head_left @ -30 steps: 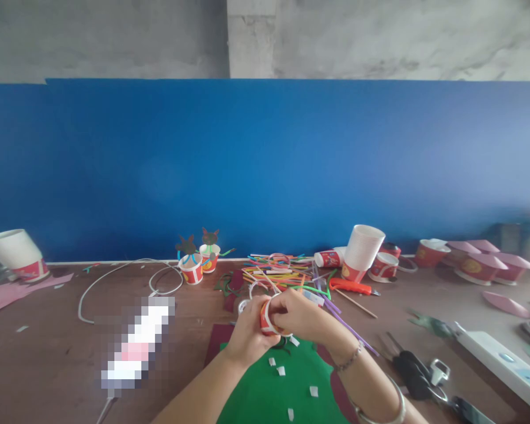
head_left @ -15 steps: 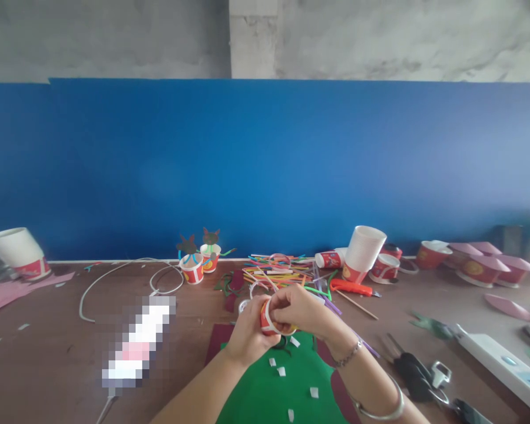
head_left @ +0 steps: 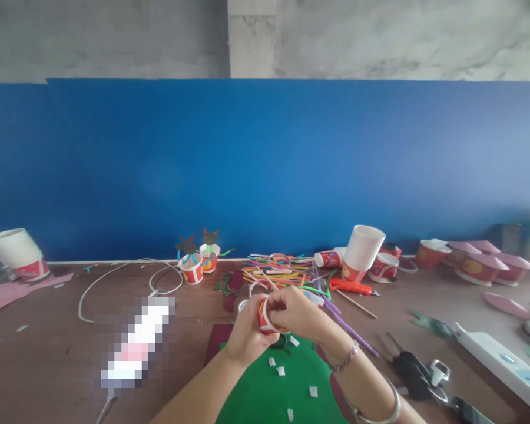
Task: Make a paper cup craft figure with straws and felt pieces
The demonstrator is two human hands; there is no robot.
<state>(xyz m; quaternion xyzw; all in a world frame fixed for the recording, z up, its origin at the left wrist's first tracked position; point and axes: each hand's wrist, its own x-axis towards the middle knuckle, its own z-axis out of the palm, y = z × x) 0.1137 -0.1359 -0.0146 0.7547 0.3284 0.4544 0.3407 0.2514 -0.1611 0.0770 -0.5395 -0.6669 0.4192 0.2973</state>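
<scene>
A small red and white paper cup [head_left: 265,318] is tilted between my two hands, above the far edge of a green sheet [head_left: 265,388]. My left hand [head_left: 246,333] wraps round the cup from the left. The fingers of my right hand [head_left: 294,309] are bent together at the cup's mouth; whatever they pinch is hidden. Several small white pieces [head_left: 313,391] lie on the green sheet, with a dark curled strip [head_left: 282,347] just below the cup. Behind my hands lies a pile of coloured sticks [head_left: 276,272].
Two cups with dark cat-like heads [head_left: 191,271] stand back left. A stacked white cup tower [head_left: 364,250], an orange cutter [head_left: 351,287], keys [head_left: 413,374], a power strip [head_left: 503,365] and pink-topped cups [head_left: 479,268] are on the right. A blue panel [head_left: 265,165] rises behind.
My right hand has shifted very slightly at the cup's mouth, and its forearm has moved a little left. My left hand keeps its hold on the cup. The whole view has shifted marginally.
</scene>
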